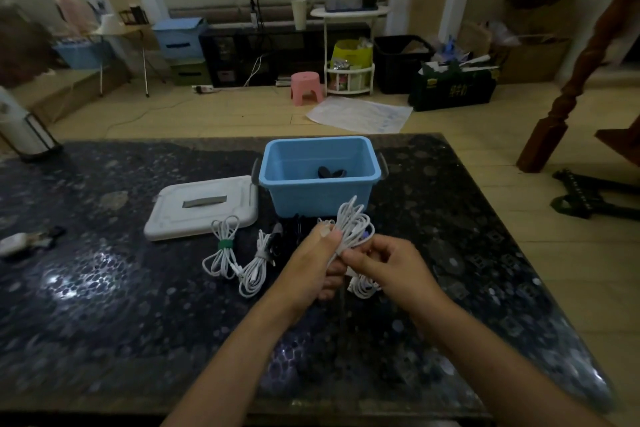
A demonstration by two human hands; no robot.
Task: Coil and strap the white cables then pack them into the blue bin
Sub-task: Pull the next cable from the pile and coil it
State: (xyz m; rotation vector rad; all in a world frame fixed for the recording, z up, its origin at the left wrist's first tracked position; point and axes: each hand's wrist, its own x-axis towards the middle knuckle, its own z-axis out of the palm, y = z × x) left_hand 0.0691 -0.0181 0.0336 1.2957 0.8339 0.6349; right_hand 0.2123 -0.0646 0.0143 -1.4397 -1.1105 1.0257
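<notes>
My left hand (317, 262) grips a coiled white cable (353, 224) around its middle, just in front of the blue bin (320, 199). My right hand (382, 267) pinches the same coil from the right side. Loops stick up above my hands and more hang below them. The bin stands open with dark items (331, 172) on its bottom. On the table to the left lie two more white coils: one (223, 246) bound with a green strap and one (256, 267) bound with a pale strap.
The bin's white lid (202, 208) lies flat to the left of the bin. Dark straps (289, 232) lie in front of the bin. A small white object (14, 243) sits at the dark stone table's (121, 305) left edge, and a white cylinder (20, 125) stands at the far left corner.
</notes>
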